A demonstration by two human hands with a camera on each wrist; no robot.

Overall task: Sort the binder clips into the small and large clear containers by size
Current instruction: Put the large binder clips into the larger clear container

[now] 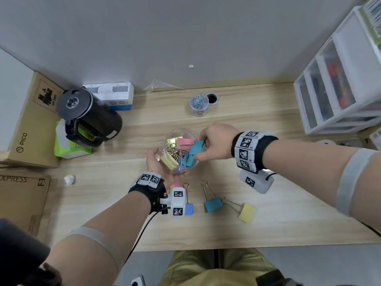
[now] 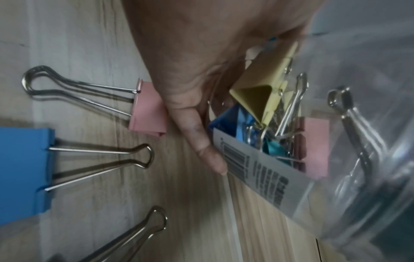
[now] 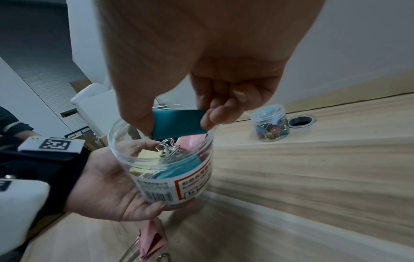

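My left hand (image 1: 159, 163) grips the large clear container (image 1: 181, 150) from below, tilted, above the desk; several big clips lie inside it. My right hand (image 1: 214, 144) pinches a large teal binder clip (image 1: 196, 147) at the container's mouth, thumb and fingers on its body (image 3: 179, 124). The small clear container (image 1: 199, 105) with small clips stands farther back. On the desk near me lie a blue clip (image 1: 188, 208), a teal clip (image 1: 212, 204), a yellow clip (image 1: 246, 212) and a pink clip (image 2: 149, 109) partly under my left hand.
A black kettle (image 1: 88, 116), white box (image 1: 115, 96) and cardboard boxes (image 1: 26, 129) fill the left side. White drawer units (image 1: 338, 79) stand at the right. A cable hole (image 1: 212, 98) sits beside the small container. A crumpled white scrap (image 1: 69, 180) lies left.
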